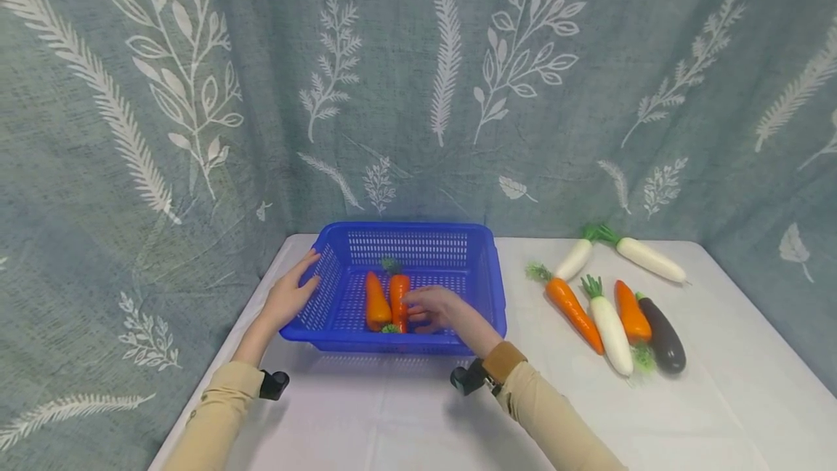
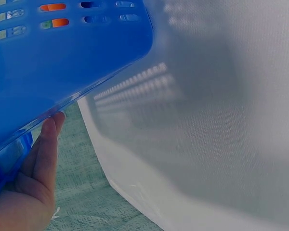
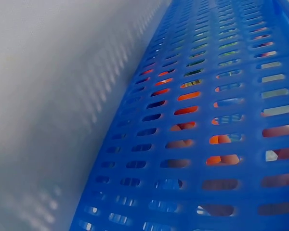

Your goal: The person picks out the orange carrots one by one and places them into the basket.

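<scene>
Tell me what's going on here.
A person has the left hand at the left rim of a blue perforated plastic basket and the right hand inside it, at one of two orange carrots; whether it grips is unclear. To the right, on the white-covered table, lie three white radishes, two more orange carrots and a dark purple eggplant.

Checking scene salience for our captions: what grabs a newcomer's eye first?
The bright blue basket on the white table, holding two orange carrots, with the right hand beside them and the left hand at its left rim. Then, on the table's right side, the white radishes, two more carrots and a dark eggplant.
</scene>
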The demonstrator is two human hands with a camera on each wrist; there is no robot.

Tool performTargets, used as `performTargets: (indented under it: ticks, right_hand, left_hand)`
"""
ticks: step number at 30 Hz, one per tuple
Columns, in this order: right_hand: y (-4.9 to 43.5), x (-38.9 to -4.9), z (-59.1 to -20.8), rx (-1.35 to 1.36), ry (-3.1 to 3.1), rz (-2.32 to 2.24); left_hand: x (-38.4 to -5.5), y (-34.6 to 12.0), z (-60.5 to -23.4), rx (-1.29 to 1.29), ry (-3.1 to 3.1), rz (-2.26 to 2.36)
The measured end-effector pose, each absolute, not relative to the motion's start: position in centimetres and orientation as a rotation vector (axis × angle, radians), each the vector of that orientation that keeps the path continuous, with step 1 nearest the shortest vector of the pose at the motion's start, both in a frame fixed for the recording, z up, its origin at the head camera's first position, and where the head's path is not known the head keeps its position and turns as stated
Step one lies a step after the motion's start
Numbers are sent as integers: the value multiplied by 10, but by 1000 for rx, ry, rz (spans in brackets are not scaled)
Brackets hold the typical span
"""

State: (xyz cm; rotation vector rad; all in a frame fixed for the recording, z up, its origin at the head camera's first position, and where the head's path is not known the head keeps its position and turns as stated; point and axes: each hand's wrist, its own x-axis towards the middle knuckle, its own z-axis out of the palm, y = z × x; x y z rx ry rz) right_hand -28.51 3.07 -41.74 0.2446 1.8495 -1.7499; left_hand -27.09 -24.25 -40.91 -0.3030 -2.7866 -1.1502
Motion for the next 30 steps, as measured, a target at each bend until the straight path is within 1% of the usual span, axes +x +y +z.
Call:
performTargets:
  ticks: [11, 21, 30]
  right_hand:
    - [33, -281, -414, 169, 1981, -1769]
    - [37, -284, -416, 72, 1785, -1947]
    - [45, -275, -405, -27, 1761, -1997]
  left_hand:
    - [-272, -242, -409, -310, -2771, -1157]
    - [-271, -240, -412, -309, -2768, -1159]
    - [-273, -245, -414, -313, -2772, -1148]
